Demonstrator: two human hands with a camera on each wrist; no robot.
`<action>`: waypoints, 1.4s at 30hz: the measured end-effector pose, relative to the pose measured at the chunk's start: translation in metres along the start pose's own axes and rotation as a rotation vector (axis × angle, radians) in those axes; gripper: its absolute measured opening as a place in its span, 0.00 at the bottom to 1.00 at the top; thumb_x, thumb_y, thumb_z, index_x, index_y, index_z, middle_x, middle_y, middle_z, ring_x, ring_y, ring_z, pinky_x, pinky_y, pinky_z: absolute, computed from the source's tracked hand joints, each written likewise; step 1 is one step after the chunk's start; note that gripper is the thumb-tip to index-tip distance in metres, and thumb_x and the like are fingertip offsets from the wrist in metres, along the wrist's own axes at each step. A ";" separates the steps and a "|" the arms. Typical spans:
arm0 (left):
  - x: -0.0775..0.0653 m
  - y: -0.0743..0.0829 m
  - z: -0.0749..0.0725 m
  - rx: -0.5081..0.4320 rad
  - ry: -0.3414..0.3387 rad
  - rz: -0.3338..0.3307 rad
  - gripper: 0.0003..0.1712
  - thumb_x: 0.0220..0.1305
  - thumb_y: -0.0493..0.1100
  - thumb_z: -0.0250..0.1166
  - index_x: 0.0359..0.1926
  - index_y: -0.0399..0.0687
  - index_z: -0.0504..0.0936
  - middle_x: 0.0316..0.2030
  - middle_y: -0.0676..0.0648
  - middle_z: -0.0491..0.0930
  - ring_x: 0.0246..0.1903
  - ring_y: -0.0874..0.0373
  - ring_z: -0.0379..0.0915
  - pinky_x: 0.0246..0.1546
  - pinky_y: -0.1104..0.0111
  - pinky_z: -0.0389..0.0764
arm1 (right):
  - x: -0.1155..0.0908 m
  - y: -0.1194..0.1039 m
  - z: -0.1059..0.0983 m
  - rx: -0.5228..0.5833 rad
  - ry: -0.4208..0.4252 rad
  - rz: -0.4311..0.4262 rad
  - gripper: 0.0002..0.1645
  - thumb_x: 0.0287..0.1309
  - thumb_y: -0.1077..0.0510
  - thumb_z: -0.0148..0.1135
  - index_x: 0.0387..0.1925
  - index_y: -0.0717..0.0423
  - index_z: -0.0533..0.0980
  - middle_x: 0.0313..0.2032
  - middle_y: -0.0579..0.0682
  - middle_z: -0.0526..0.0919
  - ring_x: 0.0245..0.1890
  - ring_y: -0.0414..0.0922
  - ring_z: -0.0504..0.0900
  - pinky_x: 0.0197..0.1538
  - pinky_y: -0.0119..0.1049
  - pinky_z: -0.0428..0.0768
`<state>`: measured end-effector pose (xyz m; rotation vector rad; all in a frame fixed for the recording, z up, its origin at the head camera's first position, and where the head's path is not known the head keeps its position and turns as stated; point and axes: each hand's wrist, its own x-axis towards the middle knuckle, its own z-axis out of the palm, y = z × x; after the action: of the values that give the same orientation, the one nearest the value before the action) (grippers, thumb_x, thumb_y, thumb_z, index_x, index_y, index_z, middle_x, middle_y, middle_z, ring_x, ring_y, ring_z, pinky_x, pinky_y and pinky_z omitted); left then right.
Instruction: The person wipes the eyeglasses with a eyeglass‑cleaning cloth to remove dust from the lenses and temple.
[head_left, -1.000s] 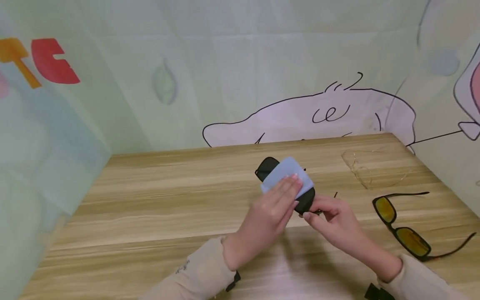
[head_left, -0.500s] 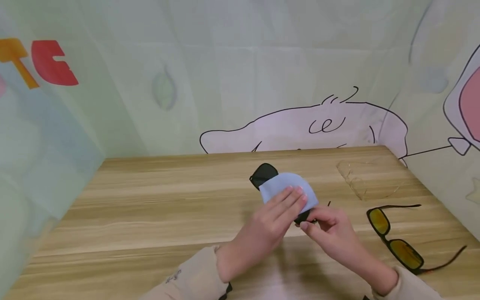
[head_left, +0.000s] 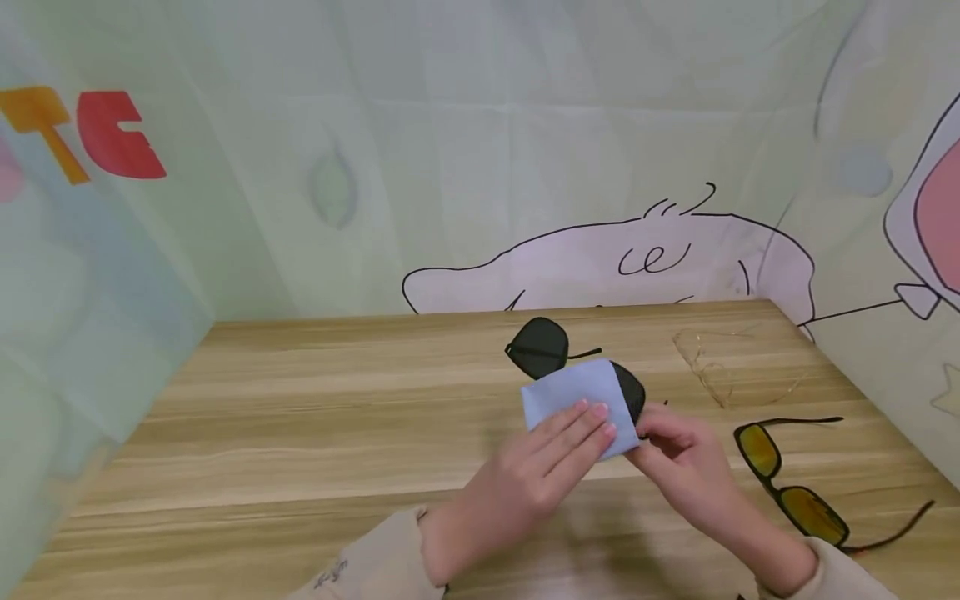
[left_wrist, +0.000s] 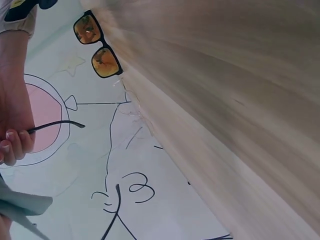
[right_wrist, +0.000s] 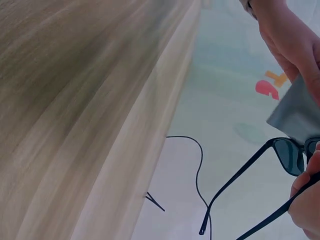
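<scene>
My left hand point(head_left: 534, 473) holds a light blue cloth point(head_left: 572, 397) over the black sunglasses point(head_left: 538, 348), its fingers laid along the top and its thumb hidden. The far dark lens shows beyond the cloth, and part of the near lens shows at its right edge. My right hand point(head_left: 688, 468) pinches the sunglasses at their near end, by the hinge. In the right wrist view, both temples of the sunglasses point(right_wrist: 289, 156) stick out unfolded, and the cloth point(right_wrist: 296, 114) hangs against the front.
Black-framed sunglasses with yellow-orange lenses point(head_left: 813, 512) lie unfolded to the right of my right hand. Thin gold wire eyeglasses point(head_left: 702, 367) lie behind them. The wooden table point(head_left: 300, 400) meets a printed fabric backdrop point(head_left: 450, 167) at the back and sides.
The cloth has slid back along the sunglasses toward my body, uncovering more of the far lens and a temple. My right hand has shifted slightly right. The head view has tilted up a little.
</scene>
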<state>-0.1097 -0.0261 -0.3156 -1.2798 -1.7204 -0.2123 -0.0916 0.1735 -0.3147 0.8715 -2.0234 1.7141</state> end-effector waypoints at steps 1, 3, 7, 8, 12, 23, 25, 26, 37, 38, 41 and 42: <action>-0.001 0.000 0.000 0.004 -0.004 -0.016 0.18 0.72 0.32 0.43 0.53 0.34 0.77 0.54 0.39 0.76 0.57 0.51 0.70 0.61 0.66 0.65 | 0.000 0.000 -0.001 -0.002 0.011 0.004 0.21 0.46 0.83 0.52 0.27 0.57 0.79 0.29 0.44 0.81 0.29 0.37 0.74 0.26 0.28 0.75; -0.004 0.001 -0.001 0.009 -0.005 -0.046 0.19 0.72 0.32 0.42 0.53 0.33 0.76 0.54 0.38 0.75 0.57 0.50 0.70 0.61 0.66 0.66 | -0.001 0.000 -0.002 0.011 0.023 0.008 0.20 0.46 0.83 0.53 0.25 0.58 0.78 0.29 0.46 0.81 0.28 0.38 0.74 0.25 0.29 0.74; -0.005 0.000 -0.002 0.028 -0.008 -0.082 0.19 0.73 0.33 0.41 0.54 0.33 0.76 0.55 0.38 0.75 0.57 0.50 0.70 0.60 0.66 0.67 | -0.001 -0.001 -0.005 0.026 0.007 0.020 0.20 0.46 0.83 0.54 0.25 0.57 0.79 0.29 0.46 0.82 0.29 0.38 0.75 0.27 0.28 0.75; -0.004 0.000 -0.001 0.035 -0.009 -0.084 0.19 0.73 0.32 0.41 0.54 0.33 0.76 0.55 0.38 0.75 0.57 0.50 0.70 0.60 0.66 0.67 | -0.001 -0.001 -0.005 0.026 0.000 0.016 0.20 0.46 0.83 0.54 0.25 0.57 0.79 0.29 0.47 0.82 0.29 0.38 0.76 0.27 0.28 0.76; -0.001 -0.002 0.001 0.030 -0.006 -0.105 0.21 0.71 0.30 0.39 0.54 0.32 0.75 0.54 0.37 0.75 0.57 0.49 0.70 0.61 0.65 0.66 | -0.002 -0.002 -0.004 0.008 -0.051 0.016 0.20 0.45 0.83 0.53 0.25 0.59 0.79 0.30 0.45 0.82 0.31 0.38 0.76 0.28 0.28 0.78; 0.005 0.000 0.005 -0.024 0.036 -0.115 0.22 0.68 0.28 0.38 0.53 0.32 0.76 0.52 0.37 0.77 0.56 0.49 0.71 0.61 0.66 0.66 | -0.005 -0.001 0.000 0.069 -0.160 -0.031 0.21 0.45 0.85 0.53 0.28 0.59 0.78 0.30 0.53 0.81 0.35 0.39 0.78 0.38 0.28 0.79; 0.006 0.001 0.005 -0.014 0.030 -0.100 0.21 0.69 0.28 0.38 0.53 0.32 0.76 0.53 0.38 0.76 0.57 0.50 0.71 0.61 0.66 0.66 | -0.006 0.000 0.001 0.074 -0.168 -0.045 0.21 0.43 0.85 0.53 0.28 0.59 0.78 0.31 0.52 0.81 0.34 0.39 0.77 0.38 0.28 0.79; 0.006 0.002 0.005 -0.011 0.029 -0.091 0.21 0.69 0.28 0.39 0.53 0.32 0.76 0.53 0.38 0.76 0.57 0.50 0.71 0.61 0.66 0.65 | -0.007 0.001 0.002 0.076 -0.170 -0.049 0.22 0.43 0.85 0.53 0.28 0.59 0.78 0.31 0.52 0.81 0.34 0.39 0.77 0.37 0.28 0.80; 0.008 0.003 -0.002 -0.046 0.052 -0.064 0.20 0.68 0.27 0.40 0.52 0.32 0.76 0.53 0.38 0.77 0.56 0.50 0.71 0.62 0.65 0.66 | -0.010 0.003 0.010 0.103 -0.158 -0.078 0.22 0.40 0.87 0.52 0.27 0.61 0.77 0.29 0.53 0.79 0.34 0.36 0.76 0.35 0.27 0.78; 0.009 0.002 -0.001 -0.048 0.048 -0.061 0.19 0.68 0.28 0.42 0.52 0.32 0.76 0.53 0.38 0.76 0.57 0.50 0.71 0.62 0.65 0.65 | -0.011 0.004 0.009 0.114 -0.153 -0.090 0.21 0.40 0.88 0.51 0.27 0.63 0.77 0.30 0.52 0.80 0.34 0.36 0.76 0.36 0.26 0.78; 0.013 0.002 0.000 -0.046 0.042 -0.039 0.16 0.68 0.29 0.48 0.53 0.33 0.76 0.53 0.39 0.76 0.57 0.50 0.70 0.62 0.66 0.64 | -0.010 0.008 0.007 0.144 -0.138 -0.117 0.20 0.40 0.88 0.51 0.29 0.66 0.76 0.34 0.48 0.81 0.37 0.36 0.77 0.39 0.25 0.79; 0.014 0.001 0.000 -0.041 0.043 -0.029 0.16 0.67 0.30 0.50 0.53 0.33 0.76 0.53 0.39 0.77 0.57 0.51 0.70 0.62 0.66 0.64 | -0.010 0.009 0.006 0.155 -0.136 -0.123 0.21 0.40 0.88 0.51 0.30 0.65 0.76 0.35 0.46 0.81 0.37 0.36 0.77 0.39 0.25 0.78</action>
<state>-0.1089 -0.0159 -0.3054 -1.2718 -1.7062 -0.2919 -0.0892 0.1710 -0.3288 1.1671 -1.8941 1.8045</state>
